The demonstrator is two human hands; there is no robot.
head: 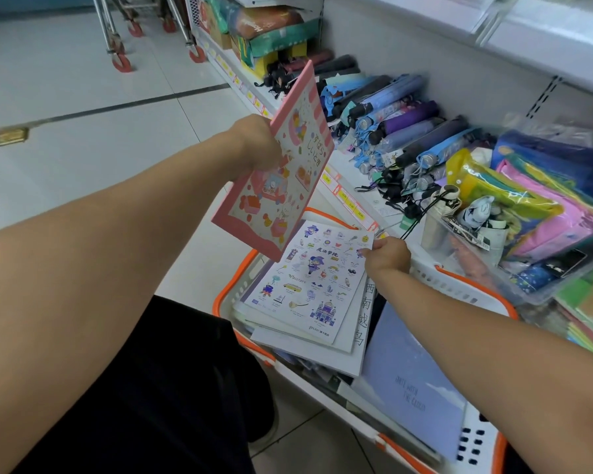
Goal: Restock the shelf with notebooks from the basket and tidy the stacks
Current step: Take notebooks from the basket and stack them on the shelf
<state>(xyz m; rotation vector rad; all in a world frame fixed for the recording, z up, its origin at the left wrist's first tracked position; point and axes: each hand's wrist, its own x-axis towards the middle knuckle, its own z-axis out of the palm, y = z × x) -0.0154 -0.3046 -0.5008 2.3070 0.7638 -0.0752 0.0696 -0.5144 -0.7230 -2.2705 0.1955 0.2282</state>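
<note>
gripping a pink notebook, left hand; right hand pinches white notebook in basket.

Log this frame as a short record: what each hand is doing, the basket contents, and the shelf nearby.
left hand: holds pink notebook raised above the basket
right hand: pinches far edge of white notebook, top of the pile
basket: white with orange rim, holds several notebooks, including a pale blue one
shelf: folded umbrellas, bagged colourful items
</note>
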